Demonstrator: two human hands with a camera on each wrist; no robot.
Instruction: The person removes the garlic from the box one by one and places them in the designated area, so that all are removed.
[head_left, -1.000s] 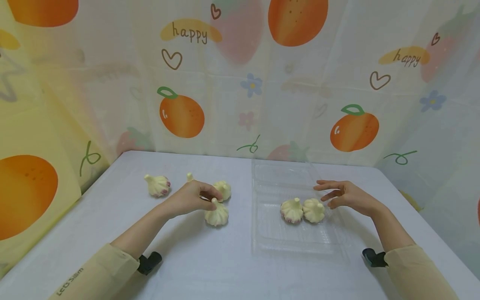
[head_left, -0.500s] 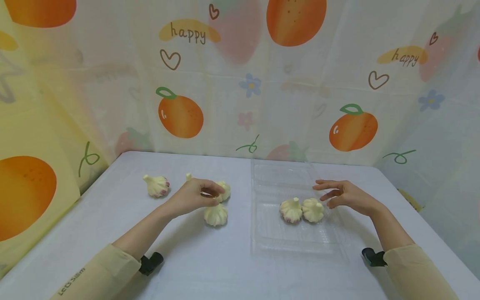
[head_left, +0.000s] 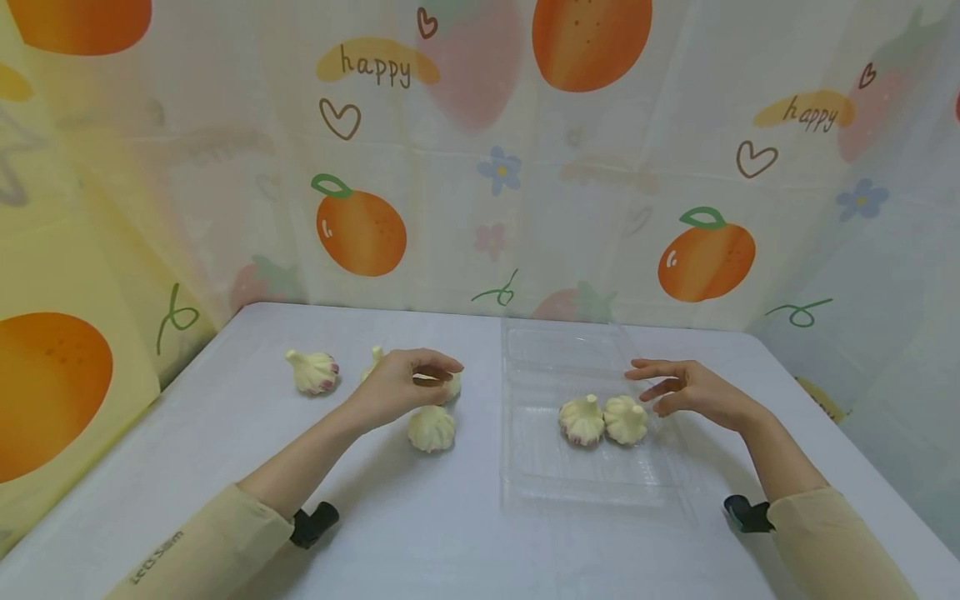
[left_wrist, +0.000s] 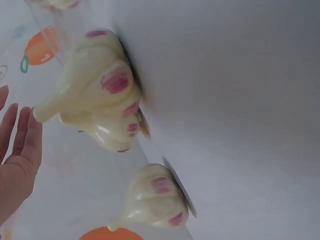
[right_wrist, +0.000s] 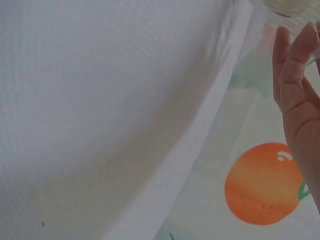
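Note:
In the head view my left hand point(head_left: 401, 385) hovers over the left part of the table, thumb and fingers slightly bent with nothing between them. Just below its fingers lies a white garlic bulb point(head_left: 431, 430). Another bulb point(head_left: 454, 387) shows behind the fingertips, and a third point(head_left: 377, 357) is partly hidden by the hand. The left wrist view has the fingertips right by the stem of a purple-blotched garlic bulb point(left_wrist: 97, 75). My right hand point(head_left: 693, 392) is at the right rim of a clear plastic container point(head_left: 592, 493), fingers loosely bent. Two garlic bulbs point(head_left: 582, 420) sit side by side inside it.
One more garlic bulb point(head_left: 313, 372) lies at the back left. A white cloth covers the table point(head_left: 450, 542). Behind it hangs a fruit-printed curtain point(head_left: 435, 208), with a yellow part at the left.
My left hand has come away from the front bulb's stem, moving up and to the right over the bulb behind. The right hand has stayed at the container's rim.

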